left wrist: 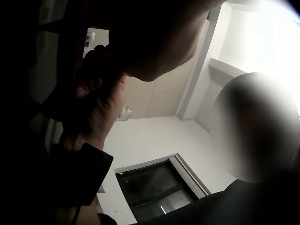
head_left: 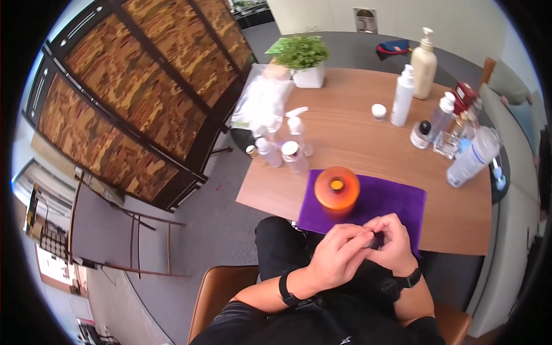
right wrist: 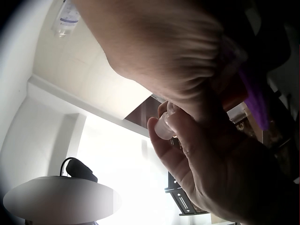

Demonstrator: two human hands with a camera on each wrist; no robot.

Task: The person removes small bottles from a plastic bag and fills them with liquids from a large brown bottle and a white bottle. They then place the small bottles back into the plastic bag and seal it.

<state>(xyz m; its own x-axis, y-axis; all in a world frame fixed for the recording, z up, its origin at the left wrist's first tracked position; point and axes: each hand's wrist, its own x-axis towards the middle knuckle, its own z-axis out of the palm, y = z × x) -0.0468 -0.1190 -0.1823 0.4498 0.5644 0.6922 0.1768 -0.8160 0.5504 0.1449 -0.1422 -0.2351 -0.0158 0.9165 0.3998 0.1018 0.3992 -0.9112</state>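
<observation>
My left hand [head_left: 336, 259] and right hand [head_left: 397, 244] meet above the purple towel [head_left: 391, 198], fingertips together. Between them is a small clear piece [head_left: 370, 242], pinched by fingers of both hands. The right wrist view shows a small translucent cylinder [right wrist: 164, 127] at the fingertips of a hand [right wrist: 201, 161]; whether it is a cap or a container I cannot tell. Just beyond the hands, an orange bottle [head_left: 337, 198] with a dark neck stands upright on the towel. In the dark left wrist view, the hands [left wrist: 105, 105] hide what they hold.
Several clear bottles [head_left: 294, 158] stand at the table's left edge, near a plastic bag [head_left: 264, 100] and potted plant [head_left: 309, 75]. A white jar [head_left: 378, 111], spray bottle [head_left: 402, 98], cream pump bottle [head_left: 423, 72] and large clear bottle [head_left: 474, 158] stand to the right.
</observation>
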